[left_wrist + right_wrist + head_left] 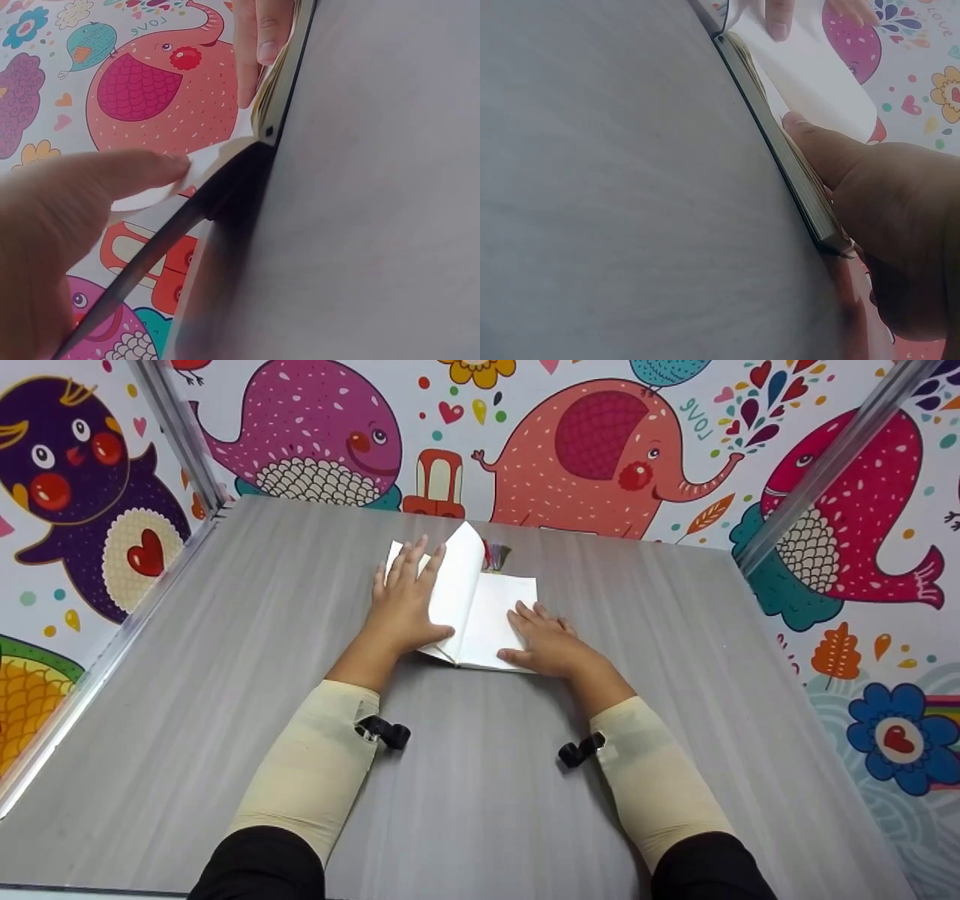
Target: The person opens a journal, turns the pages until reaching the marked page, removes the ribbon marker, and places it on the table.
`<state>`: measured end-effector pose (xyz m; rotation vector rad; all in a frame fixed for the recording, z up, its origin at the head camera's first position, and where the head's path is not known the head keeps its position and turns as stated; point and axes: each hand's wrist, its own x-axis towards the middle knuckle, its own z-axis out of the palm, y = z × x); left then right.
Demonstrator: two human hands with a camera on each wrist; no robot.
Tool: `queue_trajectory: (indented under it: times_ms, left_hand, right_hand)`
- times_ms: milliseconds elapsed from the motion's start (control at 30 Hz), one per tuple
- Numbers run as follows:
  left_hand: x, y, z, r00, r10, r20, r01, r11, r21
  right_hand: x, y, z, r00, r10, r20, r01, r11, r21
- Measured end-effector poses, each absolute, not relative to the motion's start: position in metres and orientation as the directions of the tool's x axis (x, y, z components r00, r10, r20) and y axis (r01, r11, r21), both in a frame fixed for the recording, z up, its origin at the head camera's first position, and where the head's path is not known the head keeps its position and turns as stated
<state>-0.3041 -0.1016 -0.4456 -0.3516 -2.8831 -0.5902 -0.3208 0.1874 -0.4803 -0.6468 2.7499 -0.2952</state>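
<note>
A notebook (486,619) with blank white pages lies open on the table. My left hand (405,604) rests on its left side with fingers spread and thumb near the spine. One page (461,559) lifts and curves up beside that hand's fingers. In the left wrist view the dark cover (142,262) slants up off the table under the left thumb. My right hand (551,645) lies on the right page near its outer edge, fingers extended. The right wrist view shows the right thumb (829,150) on top of the thick page block (799,169).
A tassel (496,556) of coloured threads sticks out beyond the notebook's top edge. The grey wood-grain table (465,780) extends around the notebook. Walls with cartoon animals (585,457) and metal posts (825,465) stand behind it. Black wrist cameras (384,732) are strapped on both sleeves.
</note>
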Motion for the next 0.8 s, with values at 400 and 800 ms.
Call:
queue_trajectory:
  times_ms: [400, 800]
  left_hand:
    - [-0.3061, -0.1025, -0.4487, -0.972, 0.185, 0.148, 0.225, 0.913, 0.339]
    - [-0.3066, -0.1008, -0.4546, -0.977, 0.193, 0.088, 0.211, 0.922, 0.326]
  right_hand:
    - [-0.3197, 0.1877, -0.4787, -0.849, -0.469, -0.242, -0.405, 0.874, -0.269]
    - [-0.3187, 0.1863, -0.478, -0.854, -0.462, -0.239, -0.397, 0.875, -0.277]
